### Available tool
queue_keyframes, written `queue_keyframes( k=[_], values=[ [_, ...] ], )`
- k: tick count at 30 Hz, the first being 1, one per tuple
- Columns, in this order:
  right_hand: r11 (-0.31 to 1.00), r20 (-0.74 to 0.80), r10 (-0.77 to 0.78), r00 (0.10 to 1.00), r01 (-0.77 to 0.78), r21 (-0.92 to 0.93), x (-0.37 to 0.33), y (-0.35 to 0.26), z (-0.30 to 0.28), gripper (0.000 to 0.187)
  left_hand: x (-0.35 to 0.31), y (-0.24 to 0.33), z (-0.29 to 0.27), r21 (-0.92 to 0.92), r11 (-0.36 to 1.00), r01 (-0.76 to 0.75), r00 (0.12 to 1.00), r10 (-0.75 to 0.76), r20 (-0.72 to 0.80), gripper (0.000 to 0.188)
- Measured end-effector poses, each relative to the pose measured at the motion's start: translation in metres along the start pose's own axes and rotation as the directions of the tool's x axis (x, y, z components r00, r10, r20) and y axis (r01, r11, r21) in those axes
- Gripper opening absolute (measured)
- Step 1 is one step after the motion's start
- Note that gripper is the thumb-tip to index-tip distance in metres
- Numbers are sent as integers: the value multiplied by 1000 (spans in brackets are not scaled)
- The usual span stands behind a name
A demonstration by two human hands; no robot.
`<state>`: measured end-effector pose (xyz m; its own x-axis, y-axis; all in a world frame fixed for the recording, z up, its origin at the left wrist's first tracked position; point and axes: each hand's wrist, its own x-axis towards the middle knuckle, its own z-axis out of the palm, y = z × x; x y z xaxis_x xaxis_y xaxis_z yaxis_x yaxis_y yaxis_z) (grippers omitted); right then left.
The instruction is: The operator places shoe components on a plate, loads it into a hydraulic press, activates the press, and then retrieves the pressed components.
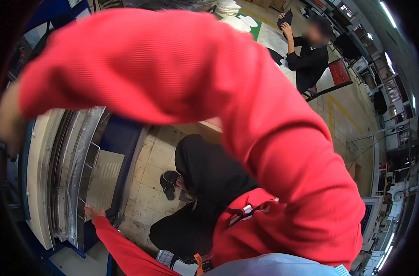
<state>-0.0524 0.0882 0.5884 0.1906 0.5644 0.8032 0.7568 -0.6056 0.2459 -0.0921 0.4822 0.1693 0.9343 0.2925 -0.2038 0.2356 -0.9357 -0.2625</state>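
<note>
My left hand [94, 212], in a red sleeve, is at the front of a machine with layered metal plates [64, 170]. Its fingers appear closed round the lower of two wire handles, whose outer bar the hand covers. The upper wire handle [96, 157] stands free of my hands. My right arm arches across the whole upper view. Past its cuff, my right hand [9, 120] is at the far left beside the machine's cream side panel [40, 179]. It is smeared by motion and cut by the dark rim, so its fingers cannot be made out.
Below the plates is a louvred pale panel [106, 179] in a blue frame [119, 142]. My black-trousered legs [209, 170] are over the tiled floor [147, 184]. At upper right, a person in black [306, 60] holds up a dark piece beside a table. White pieces [230, 9] are stacked there.
</note>
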Motion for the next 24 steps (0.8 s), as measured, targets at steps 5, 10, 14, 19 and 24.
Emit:
queue_keyframes(
  k=[5,10,14,19,24],
  values=[
    [874,604,-325,728,-12,485,-228,-66,-54,31,16,-4,-5,128,991,-46,996,37,78,102],
    [868,943,-21,334,-462,183,-410,-135,-116,44,20,-6,-2,215,977,-13,1000,14,-4,104],
    [641,781,490,387,-767,-22,-458,-194,-133,59,-4,18,1,95,974,206,955,-179,-236,80],
    [515,647,686,333,-850,-109,-465,-214,-104,58,-102,123,69,-356,915,-188,967,236,97,46],
    [538,676,564,474,-832,135,-483,-181,-80,52,-247,279,169,-735,673,82,747,447,492,39]
  ],
)
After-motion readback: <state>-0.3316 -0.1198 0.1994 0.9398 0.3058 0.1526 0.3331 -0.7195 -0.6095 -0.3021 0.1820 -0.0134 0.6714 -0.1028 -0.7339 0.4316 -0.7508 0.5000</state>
